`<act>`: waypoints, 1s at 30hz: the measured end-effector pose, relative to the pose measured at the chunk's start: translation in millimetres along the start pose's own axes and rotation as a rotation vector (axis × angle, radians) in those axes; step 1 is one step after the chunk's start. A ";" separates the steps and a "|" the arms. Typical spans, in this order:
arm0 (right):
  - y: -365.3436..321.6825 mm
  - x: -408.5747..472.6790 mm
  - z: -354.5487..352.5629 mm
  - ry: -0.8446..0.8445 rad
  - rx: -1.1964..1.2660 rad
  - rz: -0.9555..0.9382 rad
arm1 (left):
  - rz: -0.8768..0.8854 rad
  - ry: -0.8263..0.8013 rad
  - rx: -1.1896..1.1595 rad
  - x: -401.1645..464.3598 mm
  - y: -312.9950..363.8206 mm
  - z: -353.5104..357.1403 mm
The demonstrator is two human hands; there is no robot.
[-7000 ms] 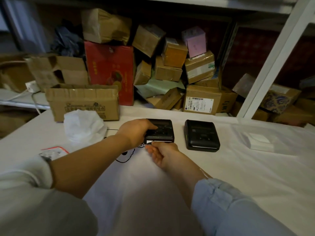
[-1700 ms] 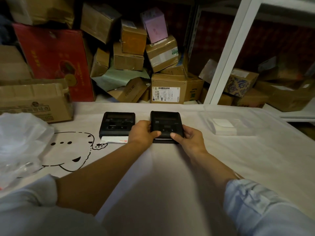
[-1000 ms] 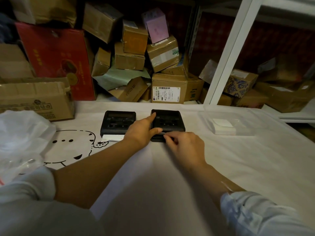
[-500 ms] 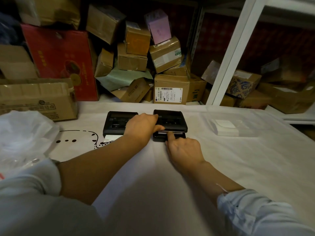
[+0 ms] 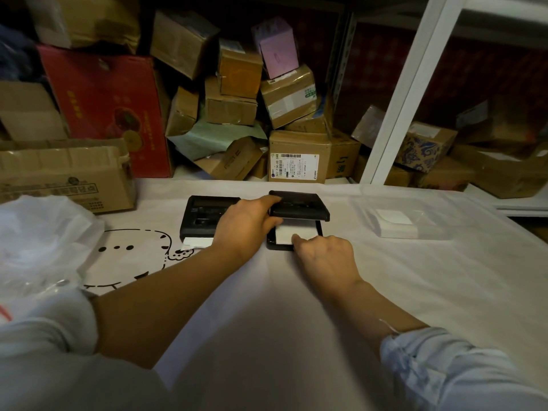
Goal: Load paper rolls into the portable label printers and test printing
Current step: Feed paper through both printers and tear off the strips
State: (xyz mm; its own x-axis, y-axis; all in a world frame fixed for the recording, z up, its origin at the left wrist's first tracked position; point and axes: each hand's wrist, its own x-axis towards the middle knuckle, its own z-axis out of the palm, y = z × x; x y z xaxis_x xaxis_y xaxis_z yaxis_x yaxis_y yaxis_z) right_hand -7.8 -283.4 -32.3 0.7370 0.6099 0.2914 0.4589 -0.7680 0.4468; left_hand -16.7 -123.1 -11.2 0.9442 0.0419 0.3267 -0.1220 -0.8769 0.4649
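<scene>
Cardboard boxes point(image 5: 298, 157) are heaped on the shelving behind the bench point(image 5: 385, 277), which is covered in a white sheet printed with a cartoon face point(image 5: 133, 256). From my head view I see two black label printers side by side near the far edge.

My left hand point(image 5: 246, 225) reaches across the left printer point(image 5: 201, 216) and grips the raised lid point(image 5: 299, 206) of the right printer point(image 5: 296, 221); its fingers point(image 5: 267, 201) are curled over the lid's left corner with the thumb tucked under the lid edge. That lid is tilted up and back, leaving the paper bay open toward me.

My right hand point(image 5: 324, 255) sits at the near edge of the right printer. Its fingers are bent, and a fingertip point(image 5: 295, 238) touches the white paper point(image 5: 292, 232) lying in the open bay. I cannot tell whether it pinches the paper or only presses on it.

A white strip of label paper point(image 5: 195, 242) sticks out of the front of the left printer, whose lid is down.

To the right, well apart from the printers, a small stack of white labels point(image 5: 393, 222) lies inside a clear plastic bag point(image 5: 430, 212). At the left edge of the bench a crumpled translucent bag point(image 5: 41, 235) rests near a flat brown carton point(image 5: 65, 176). A white shelf post point(image 5: 409, 93) rises behind the printers.
</scene>
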 end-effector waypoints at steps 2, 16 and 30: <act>-2.5 3.6 -4.6 -0.037 0.070 0.100 | -0.011 0.013 -0.034 -0.2 0.6 2.6; 6.7 0.8 3.5 0.284 0.087 -0.078 | 0.074 -0.033 0.062 -10.3 -8.1 5.1; -2.6 1.3 15.4 0.341 0.187 -0.214 | -0.154 -0.154 -0.220 -8.7 -5.8 10.1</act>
State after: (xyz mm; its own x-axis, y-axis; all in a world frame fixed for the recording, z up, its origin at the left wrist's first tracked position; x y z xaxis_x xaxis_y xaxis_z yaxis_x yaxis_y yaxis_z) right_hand -0.4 -283.6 -46.2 0.4243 0.7646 0.4851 0.6887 -0.6203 0.3754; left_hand -21.1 -123.2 -25.1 0.9900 0.0781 0.1177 -0.0214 -0.7407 0.6715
